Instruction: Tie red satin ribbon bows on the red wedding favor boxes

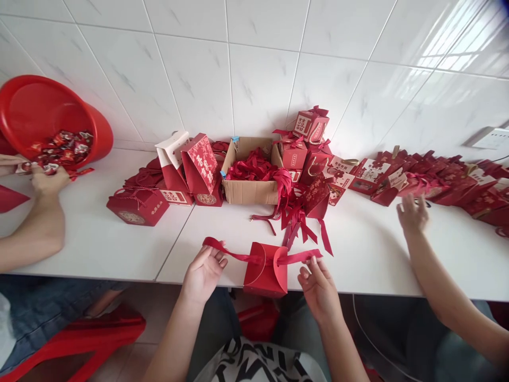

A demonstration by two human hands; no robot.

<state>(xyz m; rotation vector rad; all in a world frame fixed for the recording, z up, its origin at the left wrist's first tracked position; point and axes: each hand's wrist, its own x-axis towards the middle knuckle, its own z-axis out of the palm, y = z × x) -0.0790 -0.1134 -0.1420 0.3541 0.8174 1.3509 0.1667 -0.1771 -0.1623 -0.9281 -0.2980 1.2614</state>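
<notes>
Red satin ribbon [254,258] we pinch taut in both hands, left [204,273] and right [318,286], across a small red paper gift box [265,276] at the white counter [369,254] edge.

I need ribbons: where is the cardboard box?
In the head view, the cardboard box sits centrally near the wall, between red bags and stacked red boxes.

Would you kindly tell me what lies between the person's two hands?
In the head view, a small red box sits between the left hand and right hand, its red ribbon held by both.
</notes>
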